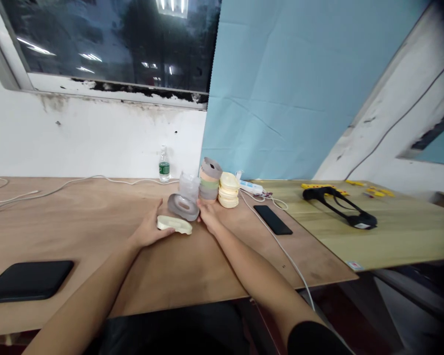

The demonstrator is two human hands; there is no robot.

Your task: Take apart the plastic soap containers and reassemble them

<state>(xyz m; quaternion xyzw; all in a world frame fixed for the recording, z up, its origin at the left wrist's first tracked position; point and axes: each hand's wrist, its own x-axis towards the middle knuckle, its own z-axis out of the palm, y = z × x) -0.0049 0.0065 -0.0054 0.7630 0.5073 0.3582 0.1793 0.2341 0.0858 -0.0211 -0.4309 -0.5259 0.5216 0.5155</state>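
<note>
My left hand (150,229) grips a cream-coloured, shallow oval piece (174,225) by its left end, thumb along the near side. In my right hand (208,217) is the right end of a grey oval piece (184,207) with a raised rim and a slot-like shape in its middle. The grey piece is tilted toward me, just behind the cream one. Translucent plastic pieces (189,185) stand right behind it. Beside them rises a stack of grey, peach and green oval pieces (209,180), and to its right a stack of cream pieces (229,190).
A water bottle (164,165) stands by the wall. On the right lie a black phone (273,219), a power strip (251,187) with white cables and a black strap-like frame (340,207). A black flat case (28,280) lies at the left front of the wooden table (177,276).
</note>
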